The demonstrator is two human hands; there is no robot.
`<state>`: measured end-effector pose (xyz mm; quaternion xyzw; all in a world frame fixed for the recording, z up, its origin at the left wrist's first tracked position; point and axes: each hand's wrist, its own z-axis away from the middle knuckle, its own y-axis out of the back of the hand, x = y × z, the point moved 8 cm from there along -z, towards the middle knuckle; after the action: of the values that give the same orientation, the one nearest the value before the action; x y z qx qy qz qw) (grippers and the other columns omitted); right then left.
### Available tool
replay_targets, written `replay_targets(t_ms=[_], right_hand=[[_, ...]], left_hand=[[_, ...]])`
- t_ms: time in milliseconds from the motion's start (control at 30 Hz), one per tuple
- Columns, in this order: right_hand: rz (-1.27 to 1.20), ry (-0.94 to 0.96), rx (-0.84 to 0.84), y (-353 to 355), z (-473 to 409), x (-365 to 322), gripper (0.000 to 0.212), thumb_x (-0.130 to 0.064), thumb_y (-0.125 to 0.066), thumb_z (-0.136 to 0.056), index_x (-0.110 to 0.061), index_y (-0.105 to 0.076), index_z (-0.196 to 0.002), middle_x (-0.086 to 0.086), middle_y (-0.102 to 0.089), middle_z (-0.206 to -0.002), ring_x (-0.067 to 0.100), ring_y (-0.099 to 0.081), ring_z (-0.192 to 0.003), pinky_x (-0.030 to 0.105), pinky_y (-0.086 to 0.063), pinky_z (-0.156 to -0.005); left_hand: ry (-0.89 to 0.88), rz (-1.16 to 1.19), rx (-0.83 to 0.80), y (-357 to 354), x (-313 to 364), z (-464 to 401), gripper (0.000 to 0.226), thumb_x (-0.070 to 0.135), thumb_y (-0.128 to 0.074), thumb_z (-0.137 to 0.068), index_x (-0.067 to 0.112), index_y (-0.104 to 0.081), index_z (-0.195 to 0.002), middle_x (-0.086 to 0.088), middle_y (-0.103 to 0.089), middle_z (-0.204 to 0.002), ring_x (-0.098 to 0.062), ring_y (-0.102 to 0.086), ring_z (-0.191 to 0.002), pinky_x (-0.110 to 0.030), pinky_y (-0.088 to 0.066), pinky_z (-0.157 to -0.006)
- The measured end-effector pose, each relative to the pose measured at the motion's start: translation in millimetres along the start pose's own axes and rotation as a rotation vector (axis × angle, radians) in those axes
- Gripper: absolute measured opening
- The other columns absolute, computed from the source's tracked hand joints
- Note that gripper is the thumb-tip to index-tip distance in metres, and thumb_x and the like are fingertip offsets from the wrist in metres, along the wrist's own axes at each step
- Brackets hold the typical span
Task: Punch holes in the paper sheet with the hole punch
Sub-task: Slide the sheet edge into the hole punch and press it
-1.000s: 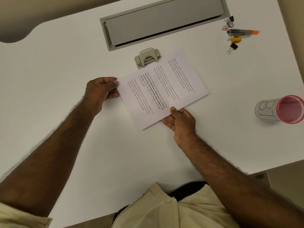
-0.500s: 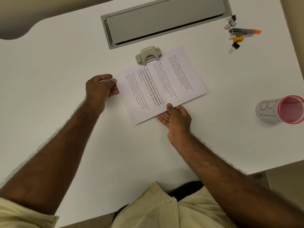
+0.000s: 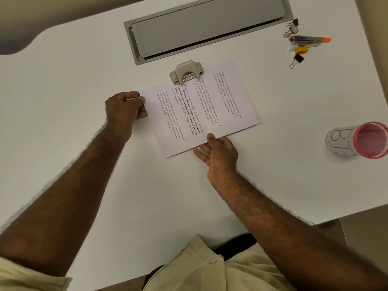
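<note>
A printed paper sheet (image 3: 199,108) lies slanted on the white table (image 3: 63,101). Its far long edge sits in the slot of a beige hole punch (image 3: 185,72), which stands just beyond it. My left hand (image 3: 123,109) pinches the sheet's left short edge between thumb and fingers. My right hand (image 3: 218,153) holds the near long edge, thumb on top and fingers spread under it.
A grey cable tray lid (image 3: 205,26) is set into the table behind the punch. A stapler with an orange tip (image 3: 308,40) and black binder clips (image 3: 298,59) lie at the far right. A pink-rimmed cup (image 3: 361,140) lies on its side at the right.
Both hands have slid the sheet away from me, so its far edge now reaches into the hole punch. The punch itself has stayed in place.
</note>
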<state>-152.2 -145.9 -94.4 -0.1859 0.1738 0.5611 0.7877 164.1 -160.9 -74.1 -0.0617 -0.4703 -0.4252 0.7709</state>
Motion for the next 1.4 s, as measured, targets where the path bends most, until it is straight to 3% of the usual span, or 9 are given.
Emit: replay_targets(t_ms=[233, 500, 733, 867, 933, 1033, 1167, 1267, 1400], right_hand=[[0.022, -0.008, -0.005, 2, -2, 1, 0.006, -0.017, -0.072, -0.100, -0.015, -0.071, -0.106, 0.011, -0.080, -0.106, 0.026, -0.080, -0.091, 0.037, -0.066, -0.061], [0.006, -0.029, -0.025, 11, -5, -2, 0.008, -0.019, -0.074, -0.100, -0.015, -0.072, -0.107, 0.011, -0.081, -0.104, 0.021, -0.082, -0.086, 0.040, -0.067, -0.064], [0.010, -0.037, -0.019, 11, -6, -1, 0.010, -0.016, -0.073, -0.100, -0.013, -0.071, -0.109, 0.013, -0.079, -0.107, 0.023, -0.080, -0.091, 0.040, -0.067, -0.065], [0.011, -0.039, -0.014, 11, -8, -1, 0.014, -0.015, -0.073, -0.100, -0.012, -0.071, -0.113, 0.014, -0.079, -0.109, 0.023, -0.081, -0.089, 0.041, -0.067, -0.066], [0.014, -0.033, -0.012, 11, -8, -1, 0.013, -0.015, -0.073, -0.100, -0.012, -0.071, -0.112, 0.014, -0.079, -0.108, 0.023, -0.081, -0.089, 0.042, -0.068, -0.067], [0.017, -0.026, -0.013, 11, -9, -2, 0.016, -0.016, -0.072, -0.100, -0.011, -0.070, -0.115, 0.015, -0.079, -0.111, 0.026, -0.080, -0.093, 0.045, -0.068, -0.070], [0.018, -0.022, -0.008, 11, -9, -1, 0.017, -0.017, -0.072, -0.101, -0.010, -0.070, -0.116, 0.015, -0.078, -0.113, 0.028, -0.080, -0.096, 0.044, -0.068, -0.070], [0.023, -0.023, -0.002, 10, -10, 1, 0.017, -0.019, -0.072, -0.101, -0.011, -0.070, -0.115, 0.015, -0.078, -0.113, 0.027, -0.080, -0.095, 0.043, -0.068, -0.069], [0.027, -0.024, -0.001, 11, -11, 1, 0.021, -0.020, -0.072, -0.101, -0.011, -0.069, -0.120, 0.014, -0.078, -0.116, 0.027, -0.079, -0.097, 0.046, -0.069, -0.072]], left_hand=[[0.009, -0.019, 0.018, 0, -6, 5, 0.010, 0.004, -0.076, -0.093, 0.005, -0.074, -0.103, -0.007, -0.075, -0.082, -0.010, -0.073, -0.059, -0.024, -0.061, -0.060], [0.012, -0.019, -0.007, 0, -3, 8, 0.011, 0.005, -0.076, -0.093, 0.004, -0.074, -0.104, -0.009, -0.075, -0.085, -0.014, -0.074, -0.063, -0.024, -0.061, -0.061], [-0.024, -0.070, 0.029, 11, 4, 4, 0.009, 0.012, -0.069, -0.095, 0.007, -0.076, -0.092, -0.012, -0.075, -0.083, -0.022, -0.074, -0.067, -0.035, -0.063, -0.067], [-0.131, -0.215, 0.102, 13, 22, 4, 0.014, 0.019, -0.067, -0.093, 0.012, -0.078, -0.091, -0.013, -0.078, -0.084, -0.034, -0.079, -0.076, -0.046, -0.067, -0.081], [-0.232, -0.334, 0.101, 5, 41, 7, 0.023, 0.026, -0.064, -0.093, 0.011, -0.081, -0.099, -0.010, -0.081, -0.092, -0.031, -0.080, -0.087, -0.042, -0.065, -0.091], [-0.492, -0.573, 0.085, -21, 80, 19, 0.036, 0.032, -0.058, -0.100, 0.010, -0.078, -0.119, -0.009, -0.080, -0.117, -0.022, -0.075, -0.107, -0.026, -0.056, -0.098], [-0.739, -0.790, -0.140, -81, 110, 39, 0.051, 0.035, -0.052, -0.110, 0.007, -0.054, -0.153, -0.014, -0.060, -0.154, -0.029, -0.058, -0.141, -0.042, -0.047, -0.118], [-0.819, -1.052, -0.347, -123, 105, 50, 0.064, 0.037, -0.044, -0.113, 0.005, -0.028, -0.166, -0.016, -0.030, -0.173, -0.030, -0.027, -0.162, -0.043, -0.023, -0.133], [-0.786, -1.231, -0.441, -150, 87, 57, 0.071, 0.035, -0.044, -0.113, 0.006, -0.012, -0.169, -0.015, -0.008, -0.179, -0.030, -0.008, -0.166, -0.042, -0.012, -0.136]])
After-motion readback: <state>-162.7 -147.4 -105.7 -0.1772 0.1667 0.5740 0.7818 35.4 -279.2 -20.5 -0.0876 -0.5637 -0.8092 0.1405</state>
